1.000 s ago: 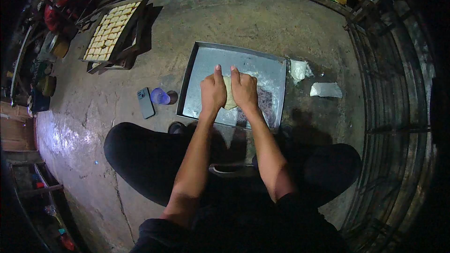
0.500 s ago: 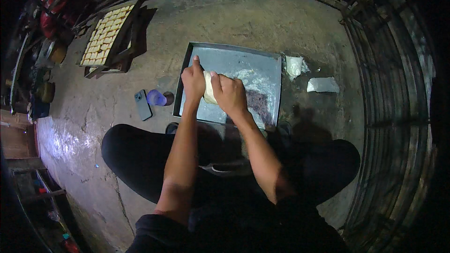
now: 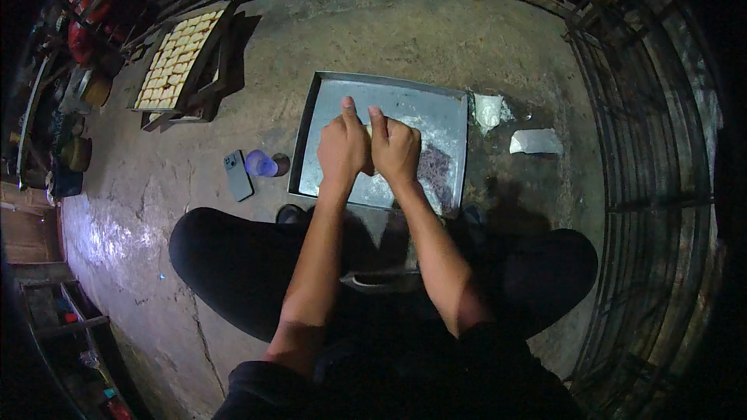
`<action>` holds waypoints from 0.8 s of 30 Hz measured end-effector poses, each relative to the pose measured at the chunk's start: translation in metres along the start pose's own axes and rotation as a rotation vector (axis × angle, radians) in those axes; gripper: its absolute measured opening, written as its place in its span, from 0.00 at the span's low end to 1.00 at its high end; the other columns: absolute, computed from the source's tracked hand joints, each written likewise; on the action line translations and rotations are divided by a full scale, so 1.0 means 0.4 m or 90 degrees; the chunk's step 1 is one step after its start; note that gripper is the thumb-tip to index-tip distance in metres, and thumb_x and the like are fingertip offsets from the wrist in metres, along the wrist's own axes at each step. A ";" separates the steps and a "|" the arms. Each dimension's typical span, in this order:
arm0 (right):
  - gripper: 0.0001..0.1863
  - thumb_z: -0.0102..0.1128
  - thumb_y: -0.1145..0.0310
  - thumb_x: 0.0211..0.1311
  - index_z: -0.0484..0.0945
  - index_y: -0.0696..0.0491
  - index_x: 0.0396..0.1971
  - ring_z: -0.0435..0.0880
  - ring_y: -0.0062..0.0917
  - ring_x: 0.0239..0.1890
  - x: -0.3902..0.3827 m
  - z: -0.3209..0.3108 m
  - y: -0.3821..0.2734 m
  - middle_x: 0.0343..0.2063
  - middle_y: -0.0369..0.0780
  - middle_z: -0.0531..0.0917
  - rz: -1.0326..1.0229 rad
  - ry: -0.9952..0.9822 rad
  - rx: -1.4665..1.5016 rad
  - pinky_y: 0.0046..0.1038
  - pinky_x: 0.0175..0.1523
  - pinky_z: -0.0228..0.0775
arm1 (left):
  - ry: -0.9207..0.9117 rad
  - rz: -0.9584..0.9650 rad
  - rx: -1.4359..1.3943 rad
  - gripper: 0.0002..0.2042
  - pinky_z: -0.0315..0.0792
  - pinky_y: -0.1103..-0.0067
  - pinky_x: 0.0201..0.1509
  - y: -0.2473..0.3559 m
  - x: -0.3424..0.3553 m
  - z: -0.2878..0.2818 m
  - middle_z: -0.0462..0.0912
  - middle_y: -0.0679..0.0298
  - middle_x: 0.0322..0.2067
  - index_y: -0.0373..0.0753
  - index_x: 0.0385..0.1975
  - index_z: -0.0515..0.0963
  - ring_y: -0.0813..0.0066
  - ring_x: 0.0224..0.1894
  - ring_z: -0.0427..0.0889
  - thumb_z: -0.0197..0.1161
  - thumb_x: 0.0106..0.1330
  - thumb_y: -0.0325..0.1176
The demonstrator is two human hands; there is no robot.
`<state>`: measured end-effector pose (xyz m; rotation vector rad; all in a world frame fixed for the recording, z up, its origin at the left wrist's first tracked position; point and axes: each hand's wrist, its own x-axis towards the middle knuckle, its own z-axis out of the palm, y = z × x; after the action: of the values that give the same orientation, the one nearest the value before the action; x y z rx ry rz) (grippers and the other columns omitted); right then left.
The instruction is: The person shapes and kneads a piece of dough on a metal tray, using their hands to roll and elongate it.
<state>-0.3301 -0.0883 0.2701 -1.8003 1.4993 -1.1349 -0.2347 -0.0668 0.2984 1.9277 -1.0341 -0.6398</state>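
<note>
My left hand [image 3: 342, 149] and my right hand [image 3: 397, 149] are side by side over a shallow metal tray [image 3: 455, 120], thumbs pointing to its far edge. Both have their fingers curled down around a lump of pale dough [image 3: 369, 132]. Only a sliver of the dough shows between them; the rest is hidden under the hands. White flour dusts the tray's surface, mostly to the right of my right hand.
Left of the tray are a purple cup [image 3: 260, 163] and a phone [image 3: 238, 175]. Two white packets [image 3: 488, 111] [image 3: 535, 141] lie to its right. A tray of pale dough pieces [image 3: 177, 58] stands at the far left. Dark racks [image 3: 654, 206] line the right side.
Both hands have shifted a little to the right, the left one more, so they are closer together. The dough, plainly visible between them before, is now almost covered.
</note>
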 end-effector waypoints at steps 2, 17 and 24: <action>0.33 0.48 0.45 0.71 0.78 0.58 0.14 0.79 0.54 0.22 0.012 -0.003 0.014 0.16 0.53 0.78 0.007 -0.006 -0.009 0.48 0.30 0.69 | 0.029 0.036 0.072 0.36 0.72 0.59 0.38 0.005 -0.018 0.006 0.82 0.48 0.23 0.33 0.23 0.79 0.41 0.30 0.80 0.32 0.76 0.57; 0.30 0.49 0.49 0.72 0.81 0.55 0.15 0.81 0.48 0.21 0.003 -0.005 0.016 0.17 0.50 0.80 -0.097 -0.002 -0.063 0.42 0.27 0.72 | 0.014 -0.019 -0.090 0.35 0.67 0.57 0.31 -0.097 -0.004 0.072 0.75 0.41 0.15 0.24 0.17 0.76 0.50 0.20 0.76 0.42 0.77 0.51; 0.30 0.51 0.52 0.72 0.77 0.58 0.13 0.78 0.49 0.18 -0.020 0.013 -0.001 0.15 0.51 0.77 -0.133 -0.034 -0.030 0.41 0.25 0.68 | 0.037 0.021 -0.063 0.33 0.65 0.58 0.29 -0.202 0.029 0.090 0.75 0.39 0.16 0.23 0.16 0.75 0.50 0.18 0.76 0.45 0.76 0.49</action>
<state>-0.3256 -0.0812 0.2656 -2.0419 1.3426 -1.1475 -0.2211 -0.0672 0.2101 1.8290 -0.9773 -0.6014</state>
